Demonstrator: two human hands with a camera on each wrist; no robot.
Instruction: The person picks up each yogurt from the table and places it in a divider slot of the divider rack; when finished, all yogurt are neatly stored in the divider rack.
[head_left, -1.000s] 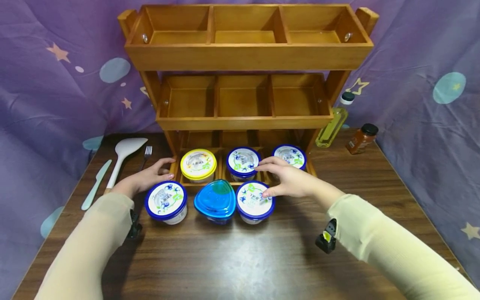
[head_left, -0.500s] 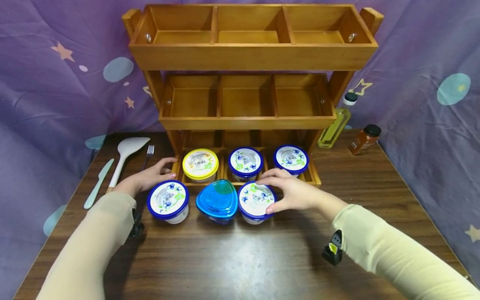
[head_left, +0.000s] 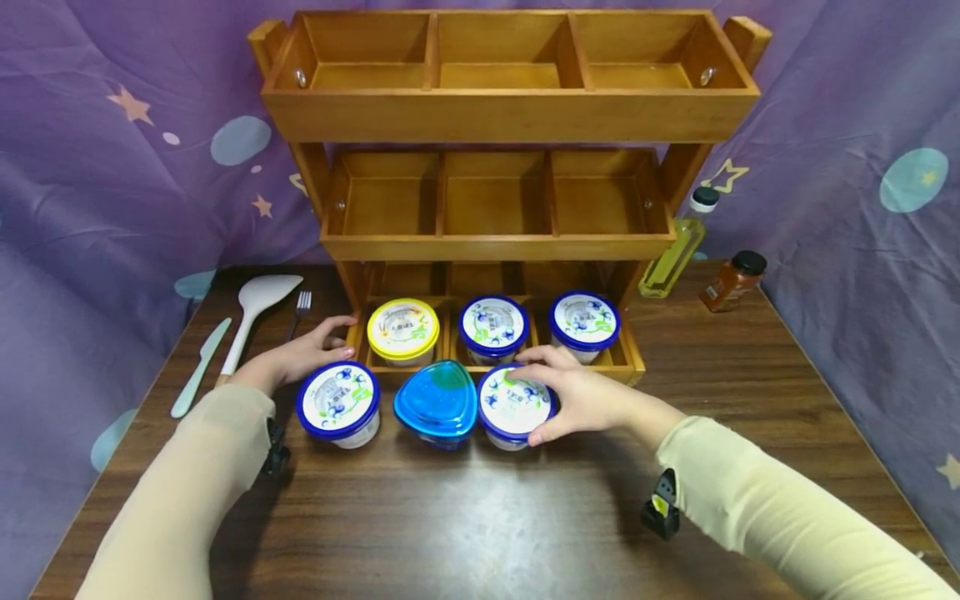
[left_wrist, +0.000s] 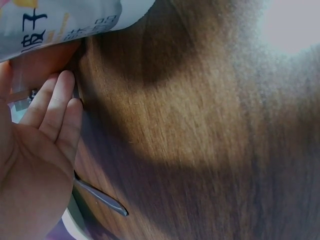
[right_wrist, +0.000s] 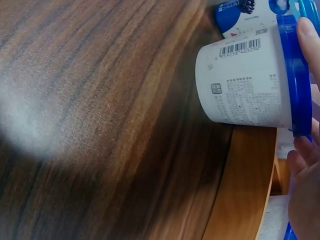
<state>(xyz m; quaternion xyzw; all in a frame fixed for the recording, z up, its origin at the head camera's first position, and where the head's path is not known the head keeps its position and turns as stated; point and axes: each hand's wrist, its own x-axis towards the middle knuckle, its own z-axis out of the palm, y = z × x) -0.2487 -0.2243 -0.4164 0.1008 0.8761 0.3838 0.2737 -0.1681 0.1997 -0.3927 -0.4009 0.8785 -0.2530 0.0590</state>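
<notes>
My right hand grips the rim of a blue-lidded cup standing at the right of the front row on the table, thumb at its near edge and fingers over its far edge. The right wrist view shows the cup's white side and my fingers on the lid. To its left are a blue triangular container and another blue-lidded cup. My left hand rests flat with straight fingers against the left front corner of the wooden rack.
The rack's bottom tier holds a yellow-lidded cup and two blue-lidded cups; its upper tiers hold nothing. A spatula, knife and fork lie left. An oil bottle and spice jar stand right.
My right hand drew back from the cup in the rack's middle compartment and closed round the front right cup's lid. The left hand stayed put.
</notes>
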